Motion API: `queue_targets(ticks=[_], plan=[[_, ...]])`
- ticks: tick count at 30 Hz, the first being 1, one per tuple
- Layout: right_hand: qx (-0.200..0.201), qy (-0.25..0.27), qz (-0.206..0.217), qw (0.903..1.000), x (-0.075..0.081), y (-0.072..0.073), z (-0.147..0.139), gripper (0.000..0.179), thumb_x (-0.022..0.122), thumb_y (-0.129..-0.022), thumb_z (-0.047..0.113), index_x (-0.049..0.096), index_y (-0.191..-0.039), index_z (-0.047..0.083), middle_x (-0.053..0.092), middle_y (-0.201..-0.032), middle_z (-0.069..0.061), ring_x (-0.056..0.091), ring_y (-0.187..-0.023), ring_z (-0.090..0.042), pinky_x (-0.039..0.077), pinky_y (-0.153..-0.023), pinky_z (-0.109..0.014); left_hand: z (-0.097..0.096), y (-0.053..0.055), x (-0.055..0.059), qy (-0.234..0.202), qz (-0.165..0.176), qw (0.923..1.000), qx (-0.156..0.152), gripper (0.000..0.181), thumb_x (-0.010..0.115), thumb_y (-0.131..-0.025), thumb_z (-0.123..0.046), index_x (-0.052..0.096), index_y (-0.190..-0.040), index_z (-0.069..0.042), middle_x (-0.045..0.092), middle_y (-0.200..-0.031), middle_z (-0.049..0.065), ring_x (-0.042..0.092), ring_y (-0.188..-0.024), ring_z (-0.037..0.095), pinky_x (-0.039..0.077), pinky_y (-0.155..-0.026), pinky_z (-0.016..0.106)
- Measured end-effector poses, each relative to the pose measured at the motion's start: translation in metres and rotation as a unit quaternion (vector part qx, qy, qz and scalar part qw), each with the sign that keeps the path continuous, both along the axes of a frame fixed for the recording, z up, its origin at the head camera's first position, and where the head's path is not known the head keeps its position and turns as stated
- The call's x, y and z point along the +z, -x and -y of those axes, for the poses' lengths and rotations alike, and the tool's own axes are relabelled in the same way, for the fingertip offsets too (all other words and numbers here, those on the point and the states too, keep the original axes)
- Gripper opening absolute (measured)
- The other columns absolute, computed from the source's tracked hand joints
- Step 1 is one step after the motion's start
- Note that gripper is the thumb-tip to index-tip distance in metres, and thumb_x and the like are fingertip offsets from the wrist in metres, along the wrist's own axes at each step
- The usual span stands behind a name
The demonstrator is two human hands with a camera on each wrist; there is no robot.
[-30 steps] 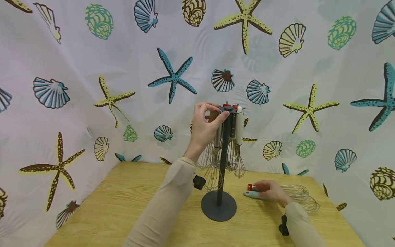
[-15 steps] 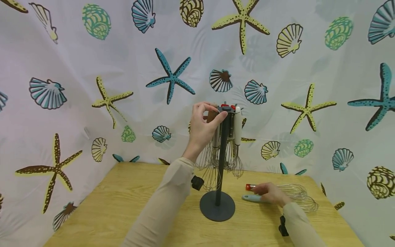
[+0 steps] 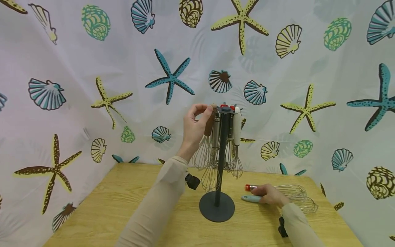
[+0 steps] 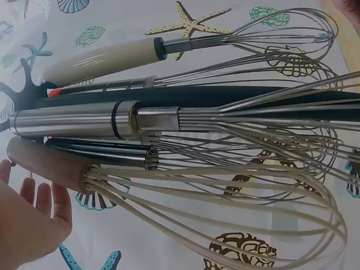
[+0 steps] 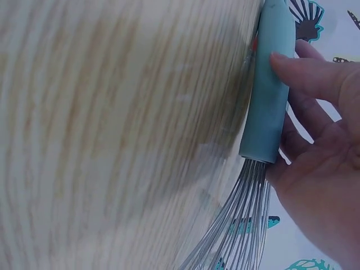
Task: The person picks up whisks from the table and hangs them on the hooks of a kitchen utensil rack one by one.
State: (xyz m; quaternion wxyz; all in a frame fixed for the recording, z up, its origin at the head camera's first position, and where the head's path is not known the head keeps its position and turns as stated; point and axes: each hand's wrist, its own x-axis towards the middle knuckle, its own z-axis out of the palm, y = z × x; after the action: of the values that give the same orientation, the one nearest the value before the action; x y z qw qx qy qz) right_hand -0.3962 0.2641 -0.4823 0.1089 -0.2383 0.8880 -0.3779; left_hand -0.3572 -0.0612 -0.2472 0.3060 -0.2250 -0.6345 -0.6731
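A dark utensil stand (image 3: 219, 161) has several whisks hanging from its top. My left hand (image 3: 192, 128) pinches the upper end of a wooden-handled whisk (image 3: 208, 127), thumb and forefinger meeting there; its other fingers (image 4: 61, 208) curl beside the handle in the left wrist view. Next to it hang a steel-handled whisk (image 3: 215, 132) and a white-handled whisk (image 3: 237, 127). At the right, my right hand (image 3: 273, 195) grips a light blue-handled whisk (image 5: 269, 90) low at the table, its thumb lying across the handle in the right wrist view.
Just behind the blue-handled whisk lies a red-ended whisk (image 3: 249, 187) on the wooden table (image 3: 148, 195). The stand's round base (image 3: 217, 211) sits near the table's middle. A shell-patterned cloth (image 3: 123, 51) hangs behind and around the sides.
My left hand has drawn left off the stand's top, and the wooden-handled whisk has shifted slightly left. The blue-handled whisk has come slightly nearer, widening its gap from the red-ended one.
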Motion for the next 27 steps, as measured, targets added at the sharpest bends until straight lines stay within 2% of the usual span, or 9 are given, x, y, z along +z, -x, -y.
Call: queue_targets(ticks=[5,10,14,18,27], plan=[[-0.004,-0.002,0.005,1.0000,0.002,0.000,0.002,0.042,0.062,-0.080,-0.017,0.062,-0.121,-0.011,0.064,-0.120,-0.028,0.060,-0.113,-0.043,0.052,-0.091,-0.049,0.005,0.003,0.006,0.013,0.012,0.9983,-0.055,0.036,0.065,-0.095,-0.029,0.062,-0.127,-0.013,0.061,-0.126,0.007,0.054,-0.118,0.017,0.046,-0.091,0.034],[0.000,-0.007,-0.003,1.0000,0.004,0.000,0.004,0.041,0.063,-0.079,-0.017,0.063,-0.120,-0.011,0.065,-0.118,-0.027,0.061,-0.112,-0.043,0.052,-0.091,-0.048,0.007,0.007,0.011,0.015,0.027,0.9952,-0.093,0.036,0.062,-0.096,-0.027,0.063,-0.127,-0.010,0.062,-0.126,0.005,0.058,-0.115,0.016,0.045,-0.101,0.036],[0.013,-0.003,-0.002,0.9999,0.003,0.000,0.005,0.042,0.062,-0.077,-0.017,0.063,-0.118,-0.012,0.065,-0.118,-0.028,0.062,-0.111,-0.042,0.053,-0.091,-0.048,0.009,0.010,0.010,0.016,0.033,0.9936,-0.107,0.035,0.061,-0.097,-0.027,0.063,-0.127,-0.009,0.059,-0.134,0.007,0.057,-0.119,0.017,0.042,-0.106,0.040],[0.021,-0.001,-0.003,0.9998,0.000,0.000,0.005,0.040,0.062,-0.077,-0.017,0.064,-0.117,-0.012,0.065,-0.118,-0.029,0.061,-0.111,-0.042,0.052,-0.092,-0.050,0.012,0.013,0.008,0.026,0.037,0.9913,-0.124,0.036,0.061,-0.097,-0.027,0.062,-0.128,-0.008,0.061,-0.129,0.010,0.056,-0.117,0.017,0.042,-0.106,0.039],[0.021,-0.021,-0.032,0.9990,0.000,0.002,0.003,0.039,0.061,-0.078,-0.016,0.066,-0.116,-0.008,0.065,-0.118,-0.027,0.060,-0.112,-0.044,0.051,-0.092,-0.053,0.015,0.019,0.006,0.055,0.035,0.9869,-0.148,0.041,0.059,-0.097,-0.025,0.056,-0.135,-0.008,0.059,-0.132,0.010,0.053,-0.123,0.020,0.039,-0.109,0.042]])
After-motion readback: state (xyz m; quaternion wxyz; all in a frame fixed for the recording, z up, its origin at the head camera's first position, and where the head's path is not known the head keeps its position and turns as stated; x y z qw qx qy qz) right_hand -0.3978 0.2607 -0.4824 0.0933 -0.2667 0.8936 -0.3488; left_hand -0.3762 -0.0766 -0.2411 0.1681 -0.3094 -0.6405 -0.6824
